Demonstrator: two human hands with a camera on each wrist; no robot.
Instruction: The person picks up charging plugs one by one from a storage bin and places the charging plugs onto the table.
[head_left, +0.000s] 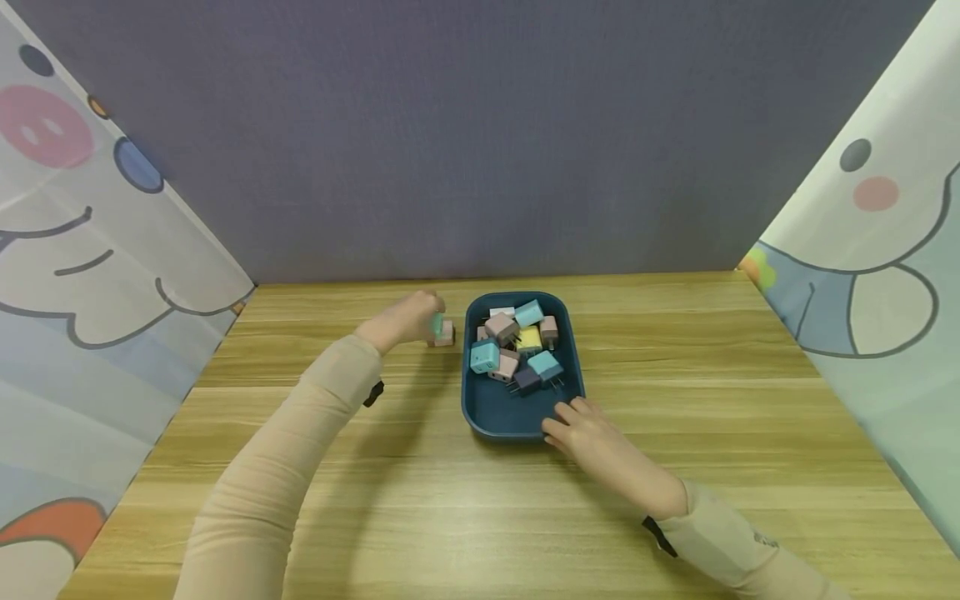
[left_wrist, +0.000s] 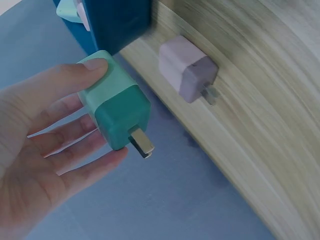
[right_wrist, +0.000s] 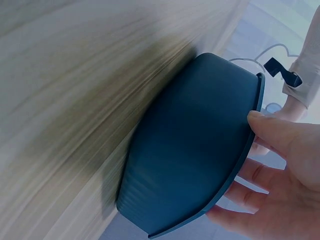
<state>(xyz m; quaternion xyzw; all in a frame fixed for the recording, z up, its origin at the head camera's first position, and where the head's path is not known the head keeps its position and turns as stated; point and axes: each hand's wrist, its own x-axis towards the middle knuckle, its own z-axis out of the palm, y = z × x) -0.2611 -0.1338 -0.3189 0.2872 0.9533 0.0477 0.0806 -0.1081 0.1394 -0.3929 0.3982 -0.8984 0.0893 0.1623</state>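
Note:
My left hand (head_left: 405,321) pinches a green charger plug (left_wrist: 117,102) between thumb and fingers, its metal prongs pointing away from the palm. Just beyond it on the table lies a pink charger plug (left_wrist: 182,70), left of the dark blue bin (head_left: 502,423). Several plugs in pink, light blue, yellow, white and dark navy lie piled in the bin, mostly toward its far end. At the bin's near right corner, my right hand (head_left: 600,446) grips the rim, thumb on the outside and fingers over the inner side, as the right wrist view shows.
The bin stands on a wooden table (head_left: 720,383). A grey-blue panel (head_left: 480,150) rises along the table's far edge. Sheets with cartoon prints (head_left: 885,200) flank the table on the left and right.

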